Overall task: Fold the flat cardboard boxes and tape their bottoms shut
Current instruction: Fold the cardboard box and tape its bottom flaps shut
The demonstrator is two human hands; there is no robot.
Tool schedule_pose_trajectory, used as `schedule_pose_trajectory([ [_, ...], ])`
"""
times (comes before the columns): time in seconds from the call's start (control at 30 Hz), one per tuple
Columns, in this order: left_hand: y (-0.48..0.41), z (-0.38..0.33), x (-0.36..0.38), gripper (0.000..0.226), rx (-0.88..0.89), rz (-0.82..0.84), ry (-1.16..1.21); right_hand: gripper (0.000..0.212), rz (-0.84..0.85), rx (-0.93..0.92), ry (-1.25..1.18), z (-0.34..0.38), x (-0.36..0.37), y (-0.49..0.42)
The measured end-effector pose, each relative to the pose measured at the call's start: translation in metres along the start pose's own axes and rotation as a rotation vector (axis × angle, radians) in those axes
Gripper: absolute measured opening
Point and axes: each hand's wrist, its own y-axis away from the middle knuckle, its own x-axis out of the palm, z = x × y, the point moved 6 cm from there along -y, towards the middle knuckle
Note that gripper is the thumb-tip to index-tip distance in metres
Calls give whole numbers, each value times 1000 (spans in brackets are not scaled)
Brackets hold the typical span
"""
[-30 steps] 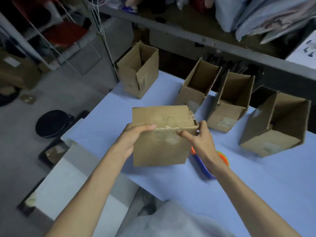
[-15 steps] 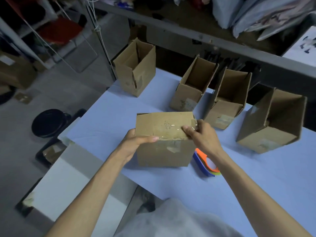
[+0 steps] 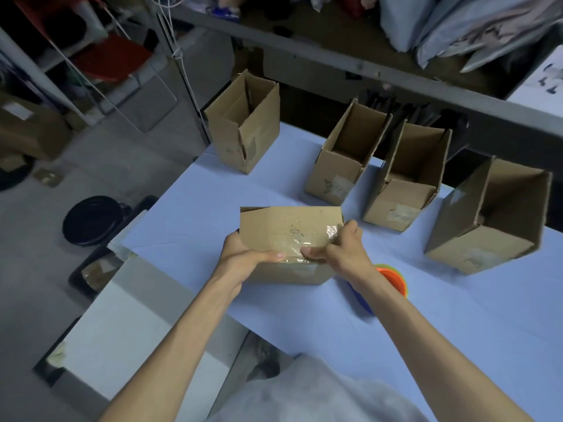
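Now the cardboard box (image 3: 289, 229) sits on the pale blue table (image 3: 198, 208) with its closed bottom turned up, and everything else is placed from it. A strip of clear tape (image 3: 316, 242) runs across its upper face and wrinkles down over the right edge. The left hand (image 3: 243, 257) grips the box's near-left corner, thumb laid flat along the near edge and fingers wrapped round the left side. The right hand (image 3: 341, 248) holds the near-right corner, thumb pressing on the tape and fingers curled over the right edge. Just right of the box, partly hidden behind the right forearm, lies an orange and blue tape dispenser (image 3: 393, 278). Beyond the box stand four open boxes: one far left (image 3: 243, 132), two behind and to the right (image 3: 341, 166) (image 3: 408, 184), and a larger tilted one well to the right (image 3: 493, 220).
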Motion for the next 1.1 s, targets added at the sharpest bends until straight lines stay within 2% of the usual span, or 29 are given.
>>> schedule_pose_trajectory([
  [0.07, 1, 0, 2, 44, 0, 26, 6, 74, -45, 30, 5, 1, 1, 2],
  [0.13, 2, 0, 3, 37, -6, 57, -3, 91, -110, 23, 160, 6, 1, 6],
  [0.2, 2, 1, 2, 29, -3, 69, 1, 97, -131, -20, 284, 11, 3, 7],
  [0.3, 1, 7, 0, 31, -30, 39, 56, 89, -83, -55, 314, 12, 2, 1],
  [0.47, -2, 11, 5, 46, -28, 19, 82, 72, 7, -48, 260, 4, 2, -9],
  [0.57, -1, 7, 8, 47, -9, 2, 51, 63, 2, -66, 212, -2, 3, -12],
  [0.73, -7, 11, -1, 41, -82, -26, 34, 41, 89, -116, 97, 1, -4, -21],
  [0.77, -8, 11, -2, 42, -91, -30, 34, 42, 81, -104, 64, 0, -6, -21],
  [0.83, -9, 10, 0, 44, -99, -36, 19, 61, 25, -37, 25, -1, -5, -17],
  [0.9, -10, 11, 2, 48, -112, -47, 0, 82, -37, 12, 138, 0, -4, -11],
  [0.93, -12, 13, 3, 47, -114, -44, -3, 86, -44, 1, 226, 1, -2, -9],
  [1.0, -12, 13, 6, 43, -119, -27, -5, 84, -25, -29, 295, 3, -1, -10],
  [1.1, -10, 14, 7, 36, -142, -31, 5, 76, 46, -39, 254, 1, 0, -17],
])
